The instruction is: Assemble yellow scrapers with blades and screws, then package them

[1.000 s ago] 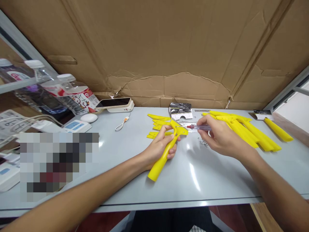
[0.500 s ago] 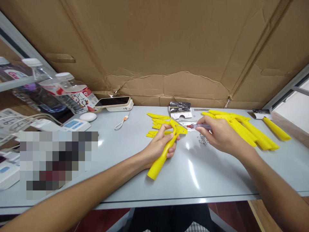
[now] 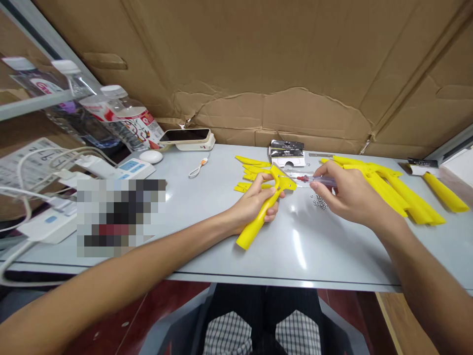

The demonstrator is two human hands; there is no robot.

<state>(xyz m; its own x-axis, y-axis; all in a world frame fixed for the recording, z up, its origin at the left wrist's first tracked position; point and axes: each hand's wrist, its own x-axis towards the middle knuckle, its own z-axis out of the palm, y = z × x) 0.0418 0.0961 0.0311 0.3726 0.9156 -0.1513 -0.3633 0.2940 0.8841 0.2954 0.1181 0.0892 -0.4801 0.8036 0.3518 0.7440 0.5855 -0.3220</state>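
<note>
My left hand [image 3: 254, 202] is shut around the long handle of a yellow plastic scraper [image 3: 256, 224], whose wide head points up and to the right. My right hand [image 3: 354, 197] pinches a small screwdriver [image 3: 318, 180] with a clear handle and red collar. Its thin shaft reaches to the scraper's head, though the exact tip is hard to make out. Just below my right fingers lies a small heap of metal nuts or washers [image 3: 320, 202].
Yellow handles [image 3: 391, 190] lie piled at the right, and flat yellow pieces [image 3: 251, 167] lie beyond my left hand. Black-and-white card packets [image 3: 287, 154] stand at the back. A phone on a power bank [image 3: 186, 138], bottles and a power strip sit left.
The whole scene sits higher in the view, as the camera has tilted down. Both hands keep their hold, and the screwdriver's shaft stays at the scraper's head.
</note>
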